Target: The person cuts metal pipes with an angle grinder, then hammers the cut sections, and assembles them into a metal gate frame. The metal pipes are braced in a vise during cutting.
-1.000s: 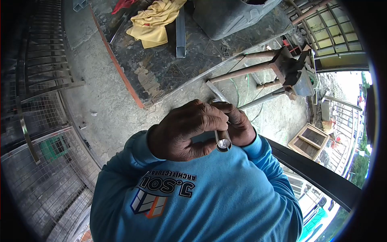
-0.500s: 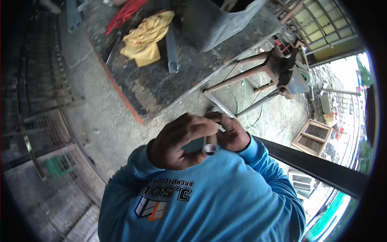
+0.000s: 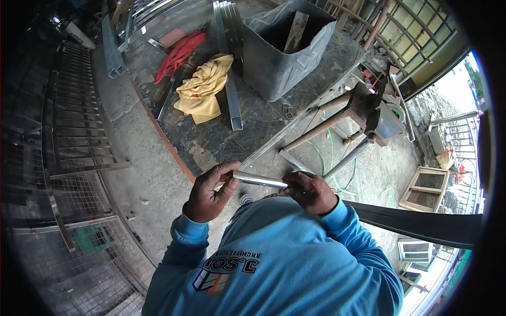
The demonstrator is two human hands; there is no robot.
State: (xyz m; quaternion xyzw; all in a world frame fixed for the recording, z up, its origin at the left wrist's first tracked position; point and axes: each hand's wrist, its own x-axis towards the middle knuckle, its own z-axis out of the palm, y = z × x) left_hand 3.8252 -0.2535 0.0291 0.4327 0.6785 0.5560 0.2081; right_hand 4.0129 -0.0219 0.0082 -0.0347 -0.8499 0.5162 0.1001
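A short, shiny metal tube (image 3: 260,180) lies nearly level between my two hands, in front of my blue shirt. My left hand (image 3: 208,196) is closed on its left end, thumb and fingers pinching it. The right end sits in the fingers of my right hand (image 3: 313,194), which are curled around it. The middle of the tube shows bare between them. Beyond my hands is a dark, worn worktable (image 3: 211,141), its near corner just past my left hand.
On the worktable are a yellow cloth (image 3: 203,92), a red cloth (image 3: 179,54), a square metal tube (image 3: 233,102) and a large black bin (image 3: 279,63). A rusty metal stand (image 3: 363,113) is to the right. Metal grilles (image 3: 79,121) stand at the left.
The tube has turned from pointing toward me to lying crosswise. My left hand has moved left, away from my right hand, and the view has shifted to show more of the worktable.
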